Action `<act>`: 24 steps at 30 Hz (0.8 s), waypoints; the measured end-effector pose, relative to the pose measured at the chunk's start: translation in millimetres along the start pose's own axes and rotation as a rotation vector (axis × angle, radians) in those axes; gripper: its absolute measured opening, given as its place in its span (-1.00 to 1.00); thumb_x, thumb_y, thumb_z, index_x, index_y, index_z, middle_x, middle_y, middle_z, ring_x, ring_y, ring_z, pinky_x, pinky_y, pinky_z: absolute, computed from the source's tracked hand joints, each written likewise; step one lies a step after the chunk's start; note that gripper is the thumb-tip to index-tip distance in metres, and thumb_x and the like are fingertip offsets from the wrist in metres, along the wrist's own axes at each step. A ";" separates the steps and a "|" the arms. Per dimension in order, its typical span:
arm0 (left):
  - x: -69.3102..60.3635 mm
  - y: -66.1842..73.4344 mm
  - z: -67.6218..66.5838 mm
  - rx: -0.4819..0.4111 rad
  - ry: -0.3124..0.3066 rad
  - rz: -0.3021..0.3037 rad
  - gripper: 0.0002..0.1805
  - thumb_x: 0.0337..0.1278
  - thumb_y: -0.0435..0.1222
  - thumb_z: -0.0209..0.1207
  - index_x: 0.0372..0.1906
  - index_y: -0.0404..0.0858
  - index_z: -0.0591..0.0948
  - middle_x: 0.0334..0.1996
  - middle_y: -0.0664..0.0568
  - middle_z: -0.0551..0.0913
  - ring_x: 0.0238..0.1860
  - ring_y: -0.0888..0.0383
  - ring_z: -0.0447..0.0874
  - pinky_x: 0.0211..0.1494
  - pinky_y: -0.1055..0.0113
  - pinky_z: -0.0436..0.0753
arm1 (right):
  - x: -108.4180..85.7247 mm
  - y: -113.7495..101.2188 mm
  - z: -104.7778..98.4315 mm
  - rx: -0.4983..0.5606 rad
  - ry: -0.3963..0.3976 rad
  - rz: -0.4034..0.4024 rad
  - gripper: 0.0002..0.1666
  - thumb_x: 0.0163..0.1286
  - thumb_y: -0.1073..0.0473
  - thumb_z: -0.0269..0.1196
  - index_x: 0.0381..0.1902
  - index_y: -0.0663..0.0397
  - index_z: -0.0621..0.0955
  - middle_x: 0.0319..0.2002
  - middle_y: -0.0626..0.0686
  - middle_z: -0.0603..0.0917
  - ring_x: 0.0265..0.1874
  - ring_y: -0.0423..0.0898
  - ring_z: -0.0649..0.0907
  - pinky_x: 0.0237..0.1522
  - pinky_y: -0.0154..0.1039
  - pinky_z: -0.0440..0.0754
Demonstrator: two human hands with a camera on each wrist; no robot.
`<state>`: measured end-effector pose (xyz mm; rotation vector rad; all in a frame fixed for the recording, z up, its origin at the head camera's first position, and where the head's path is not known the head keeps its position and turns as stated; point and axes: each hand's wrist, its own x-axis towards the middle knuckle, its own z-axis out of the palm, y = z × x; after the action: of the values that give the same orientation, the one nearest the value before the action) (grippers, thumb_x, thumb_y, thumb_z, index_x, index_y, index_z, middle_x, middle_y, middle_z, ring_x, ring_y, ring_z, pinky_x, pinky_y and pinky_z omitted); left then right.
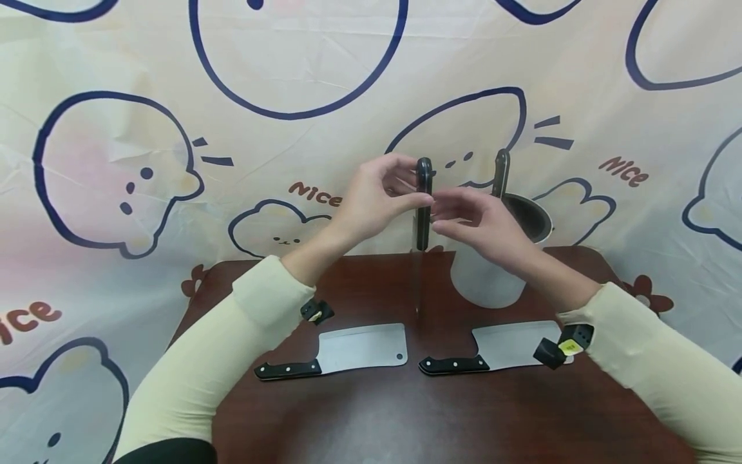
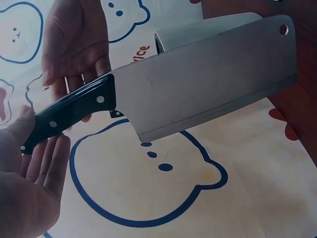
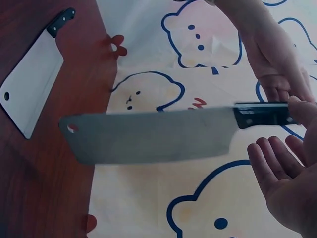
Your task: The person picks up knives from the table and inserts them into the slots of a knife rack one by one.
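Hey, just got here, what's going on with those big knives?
A person is holding a cleaver over the table, blade pointing down. The left hand grips its black handle; the right hand is right beside it, fingers relaxed, though whether it touches is hard to tell. Two more cleavers lie on the table, and a pale container stands farther back, another dark handle rising there.

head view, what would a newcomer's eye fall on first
First, the raised cleaver in the left grip, mid-picture, its blade pointing down. Next, two more cleavers lying flat, side by side, on the brown table. Behind the right grip, a black handle juts up at the mouth of a white canister.
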<state>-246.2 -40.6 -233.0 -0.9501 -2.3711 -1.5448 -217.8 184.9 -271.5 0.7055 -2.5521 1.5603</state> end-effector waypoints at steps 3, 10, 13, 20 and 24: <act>1.6 1.4 3.5 -0.007 -0.003 -0.010 -0.51 0.15 -0.28 0.45 0.18 -0.25 0.62 -0.15 0.03 0.74 -0.22 0.19 0.73 -0.04 0.30 0.70 | 0.0 0.8 4.7 -0.014 -0.006 0.024 -0.42 0.43 0.15 0.36 0.35 0.07 0.51 0.15 0.09 0.65 0.14 -0.02 0.64 0.13 -0.25 0.64; 3.8 3.6 8.3 0.020 -0.009 -0.002 -0.52 0.15 -0.25 0.45 0.17 -0.22 0.62 -0.17 0.07 0.73 -0.25 0.24 0.73 -0.08 0.30 0.69 | -0.3 0.8 10.6 -0.033 0.024 0.035 -0.48 0.43 0.17 0.36 0.30 0.12 0.55 0.10 0.11 0.66 0.12 0.00 0.64 0.22 0.05 0.60; 5.2 2.9 9.1 0.012 -0.010 -0.002 -0.52 0.16 -0.26 0.45 0.18 -0.23 0.61 -0.15 0.06 0.73 -0.22 0.24 0.73 -0.04 0.32 0.69 | -0.5 0.8 11.1 -0.040 0.048 0.035 -0.50 0.43 0.17 0.36 0.28 0.12 0.56 0.06 0.12 0.68 0.12 0.01 0.64 0.25 0.07 0.58; 5.8 1.8 9.2 -0.006 -0.021 0.010 -0.48 0.18 -0.27 0.43 0.23 -0.25 0.57 -0.09 0.03 0.72 -0.11 0.21 0.71 0.05 0.37 0.66 | -1.1 -1.2 10.4 -0.059 0.065 0.043 -0.51 0.42 0.18 0.36 0.27 0.12 0.58 0.04 0.12 0.69 0.12 0.03 0.65 0.27 0.08 0.56; 4.0 -1.4 6.3 0.008 -0.026 0.020 -0.50 0.24 -0.23 0.40 0.26 -0.20 0.57 -0.01 0.03 0.71 -0.07 0.24 0.71 0.06 0.36 0.66 | -2.1 -0.1 9.5 -0.058 0.067 0.043 -0.53 0.43 0.19 0.35 0.26 0.11 0.58 0.06 0.12 0.69 0.13 0.04 0.65 0.26 0.10 0.56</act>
<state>-248.8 -33.8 -235.2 -0.9953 -2.3759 -1.5237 -214.3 177.5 -276.6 0.5856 -2.5688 1.4888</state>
